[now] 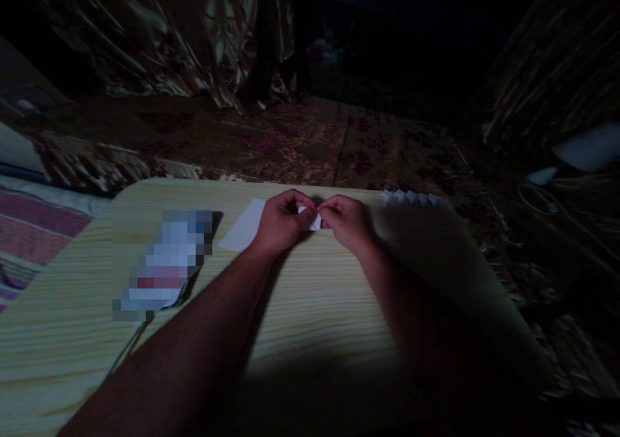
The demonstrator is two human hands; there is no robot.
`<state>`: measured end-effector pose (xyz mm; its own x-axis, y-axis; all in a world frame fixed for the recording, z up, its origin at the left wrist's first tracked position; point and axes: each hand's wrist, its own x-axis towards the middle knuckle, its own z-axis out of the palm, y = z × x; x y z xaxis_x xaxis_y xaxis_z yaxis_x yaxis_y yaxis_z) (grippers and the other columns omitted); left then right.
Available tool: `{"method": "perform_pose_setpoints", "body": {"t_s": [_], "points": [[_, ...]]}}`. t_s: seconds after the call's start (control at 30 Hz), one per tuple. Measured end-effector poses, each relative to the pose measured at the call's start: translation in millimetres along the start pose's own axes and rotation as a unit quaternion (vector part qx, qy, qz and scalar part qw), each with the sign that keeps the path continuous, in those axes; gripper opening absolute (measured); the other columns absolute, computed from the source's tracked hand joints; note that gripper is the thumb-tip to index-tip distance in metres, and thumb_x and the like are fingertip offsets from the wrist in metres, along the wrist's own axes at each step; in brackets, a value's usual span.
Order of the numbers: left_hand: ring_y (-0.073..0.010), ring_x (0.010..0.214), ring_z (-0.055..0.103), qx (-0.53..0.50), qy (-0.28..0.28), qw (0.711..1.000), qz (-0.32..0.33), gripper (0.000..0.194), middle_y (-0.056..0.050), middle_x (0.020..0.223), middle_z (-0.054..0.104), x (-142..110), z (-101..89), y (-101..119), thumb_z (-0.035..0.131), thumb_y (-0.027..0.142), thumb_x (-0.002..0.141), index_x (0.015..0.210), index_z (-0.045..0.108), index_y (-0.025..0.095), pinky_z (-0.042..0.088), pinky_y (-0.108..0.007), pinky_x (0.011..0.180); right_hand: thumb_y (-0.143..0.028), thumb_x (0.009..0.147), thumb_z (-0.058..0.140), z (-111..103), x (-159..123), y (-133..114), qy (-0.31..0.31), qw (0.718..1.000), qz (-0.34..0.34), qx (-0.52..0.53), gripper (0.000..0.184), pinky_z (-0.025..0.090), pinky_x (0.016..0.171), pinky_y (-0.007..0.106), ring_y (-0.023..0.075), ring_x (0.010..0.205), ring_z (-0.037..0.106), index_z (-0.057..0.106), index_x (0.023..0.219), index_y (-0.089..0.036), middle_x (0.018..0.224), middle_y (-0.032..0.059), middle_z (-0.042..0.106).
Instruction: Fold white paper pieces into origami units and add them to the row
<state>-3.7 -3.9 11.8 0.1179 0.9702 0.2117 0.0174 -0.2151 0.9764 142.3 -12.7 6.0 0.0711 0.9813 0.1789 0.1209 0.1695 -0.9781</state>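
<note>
Between both hands is a small folded piece of white paper (310,220), near the far side of the wooden table (310,308). My left hand (285,219) pinches its left part, with the thumb lying on top. At its right edge, the fingers and thumb of my right hand (345,220) are closed on it. Flat on the table, partly under my left hand, lies a white sheet of paper (242,227). A row of several small folded white paper pieces (411,198) stands along the far right edge.
A blurred-out device (167,256) with a cable (123,350) lies to the left of my left forearm. Beyond the table is a patterned cloth-covered seat (310,133) with draped fabric. A white cable (533,198) and a pale object (591,148) are at the right.
</note>
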Motion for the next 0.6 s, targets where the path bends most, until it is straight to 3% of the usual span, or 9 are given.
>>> {"method": "perform_pose_setpoints", "body": {"t_s": [0.13,0.33,0.6], "points": [[-0.0125,0.060,0.057,-0.029,-0.025,0.998,-0.039,0.031,-0.002,0.073,0.065,0.4,0.1,2.8,0.070,0.029,0.067,0.095,0.064,0.015,0.044,-0.024,0.056,-0.026,0.070,0.059,-0.8,0.2,0.8,0.016,1.000,-0.025,0.011,0.010,0.040,0.049,0.021,0.0096,0.051,0.052,0.062,0.072,-0.016,0.054,-0.0032,0.057],[-0.0115,0.058,0.054,0.028,-0.049,0.997,-0.052,0.019,-0.003,0.070,0.065,1.1,-1.4,2.7,0.067,0.030,0.069,0.077,0.063,0.013,0.041,-0.023,0.054,-0.028,0.072,0.059,-1.5,0.4,2.5,0.011,0.999,-0.043,0.007,0.012,0.041,0.053,0.021,0.0095,0.054,0.052,0.061,0.073,-0.017,0.058,-0.0031,0.057],[-0.0106,0.051,0.052,-0.003,-0.038,0.996,-0.078,0.018,-0.001,0.061,0.062,1.0,-1.7,5.2,0.069,0.029,0.066,0.067,0.059,0.013,0.038,-0.022,0.049,-0.028,0.072,0.059,-1.5,-0.8,2.5,0.010,0.999,-0.052,-0.009,0.011,0.042,0.056,0.022,0.0099,0.056,0.053,0.061,0.072,-0.017,0.060,-0.0026,0.058]]}}
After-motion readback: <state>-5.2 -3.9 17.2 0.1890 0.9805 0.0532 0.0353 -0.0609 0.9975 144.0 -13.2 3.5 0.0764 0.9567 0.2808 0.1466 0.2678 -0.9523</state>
